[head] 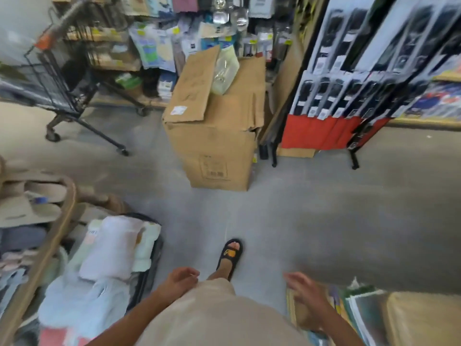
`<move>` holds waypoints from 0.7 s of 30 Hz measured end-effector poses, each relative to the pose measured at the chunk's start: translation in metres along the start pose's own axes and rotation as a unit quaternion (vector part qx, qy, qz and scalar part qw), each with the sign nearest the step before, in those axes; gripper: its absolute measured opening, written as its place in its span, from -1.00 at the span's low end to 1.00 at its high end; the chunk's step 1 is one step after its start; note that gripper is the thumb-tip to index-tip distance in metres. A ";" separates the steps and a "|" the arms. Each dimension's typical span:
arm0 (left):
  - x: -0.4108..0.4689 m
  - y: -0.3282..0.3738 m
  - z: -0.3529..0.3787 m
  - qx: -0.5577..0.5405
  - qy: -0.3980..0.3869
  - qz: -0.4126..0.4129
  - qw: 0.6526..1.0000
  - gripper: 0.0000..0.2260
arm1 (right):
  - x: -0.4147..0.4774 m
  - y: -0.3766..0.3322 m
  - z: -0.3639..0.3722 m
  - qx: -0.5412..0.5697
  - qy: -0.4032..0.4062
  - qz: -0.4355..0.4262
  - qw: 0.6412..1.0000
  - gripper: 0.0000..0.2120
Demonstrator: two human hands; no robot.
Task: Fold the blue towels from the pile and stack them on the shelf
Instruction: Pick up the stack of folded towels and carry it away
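As things stand: no towel in hand; folding judged hardly begun.
Hands: left hand (180,279) and right hand (303,287) apart, fingers loose, empty.
Blue towels (82,303): heaped unfolded, low left, beside the shelf (53,243).
Left: pick up, fold, stack.

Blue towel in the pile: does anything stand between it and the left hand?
Nothing visible blocks it. The empty left hand hangs right of the pile; only the dark container rim lies low between it and the light blue towel.
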State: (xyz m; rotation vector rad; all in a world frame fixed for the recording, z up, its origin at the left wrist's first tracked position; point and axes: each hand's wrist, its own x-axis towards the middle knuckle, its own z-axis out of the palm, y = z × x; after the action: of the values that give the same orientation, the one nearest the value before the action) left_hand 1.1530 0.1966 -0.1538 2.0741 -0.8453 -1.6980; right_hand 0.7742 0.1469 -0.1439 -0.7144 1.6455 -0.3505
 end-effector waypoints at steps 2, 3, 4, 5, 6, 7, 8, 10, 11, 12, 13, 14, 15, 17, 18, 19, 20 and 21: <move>0.037 0.065 0.001 0.068 -0.041 0.022 0.997 -0.82 | 0.013 -0.019 -0.015 0.036 0.036 0.020 0.999 -0.94; 0.057 0.096 0.003 0.107 -0.067 0.038 0.991 -0.94 | 0.016 -0.028 -0.023 0.057 0.055 0.031 0.996 -0.90; 0.075 0.129 0.008 0.142 -0.089 0.057 0.984 -0.91 | 0.018 -0.037 -0.030 0.075 0.069 0.035 0.994 -0.88; 0.094 0.160 0.015 0.170 -0.114 0.075 0.976 -0.87 | 0.020 -0.045 -0.038 0.085 0.076 0.032 0.993 -0.88; 0.112 0.192 0.027 0.203 -0.140 0.091 0.965 -0.86 | 0.023 -0.052 -0.046 0.090 0.085 0.032 0.992 -0.89; 0.126 0.224 0.040 0.239 -0.170 0.110 0.950 -0.86 | 0.025 -0.057 -0.054 0.106 0.104 0.037 0.988 -0.90; 0.137 0.255 0.056 0.271 -0.199 0.127 0.933 -0.84 | 0.026 -0.061 -0.061 0.132 0.126 0.045 0.982 -0.91; 0.159 0.310 0.094 0.311 -0.245 0.153 0.905 -0.81 | 0.031 -0.068 -0.075 0.185 0.166 0.060 0.967 -0.91; 0.171 0.333 0.114 0.330 -0.266 0.166 0.890 -0.82 | 0.037 -0.070 -0.083 0.211 0.180 0.071 0.958 -0.92; 0.181 0.354 0.135 0.346 -0.286 0.178 0.876 -0.82 | 0.045 -0.073 -0.093 0.237 0.193 0.085 0.948 -0.92; 0.192 0.373 0.157 0.358 -0.301 0.189 0.864 -0.83 | 0.053 -0.075 -0.105 0.262 0.202 0.095 0.939 -0.93; 0.204 0.391 0.178 0.366 -0.313 0.194 0.855 -0.84 | 0.064 -0.076 -0.118 0.282 0.212 0.102 0.930 -0.92; 0.215 0.406 0.198 0.373 -0.321 0.193 0.849 -0.82 | 0.074 -0.077 -0.133 0.298 0.221 0.103 0.923 -0.92; 0.234 0.434 0.234 0.380 -0.329 0.176 0.846 -0.81 | 0.095 -0.084 -0.168 0.317 0.232 0.097 0.915 -0.92; 0.242 0.446 0.250 0.388 -0.327 0.175 0.844 -0.82 | 0.106 -0.088 -0.188 0.319 0.232 0.094 0.914 -0.91; 0.249 0.457 0.264 0.394 -0.321 0.180 0.842 -0.85 | 0.116 -0.092 -0.209 0.318 0.231 0.091 0.915 -0.91; 0.255 0.469 0.278 0.395 -0.313 0.184 0.844 -0.86 | 0.125 -0.099 -0.231 0.316 0.229 0.084 0.917 -0.92; 0.259 0.480 0.291 0.391 -0.308 0.183 0.848 -0.86 | 0.134 -0.106 -0.253 0.315 0.226 0.074 0.919 -0.92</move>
State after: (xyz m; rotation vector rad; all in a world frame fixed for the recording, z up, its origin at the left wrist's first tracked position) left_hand 0.7887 -0.3025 -0.1363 1.5208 -2.2896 -1.9963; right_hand 0.5491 -0.0588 -0.1320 -0.0126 1.8510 -0.9370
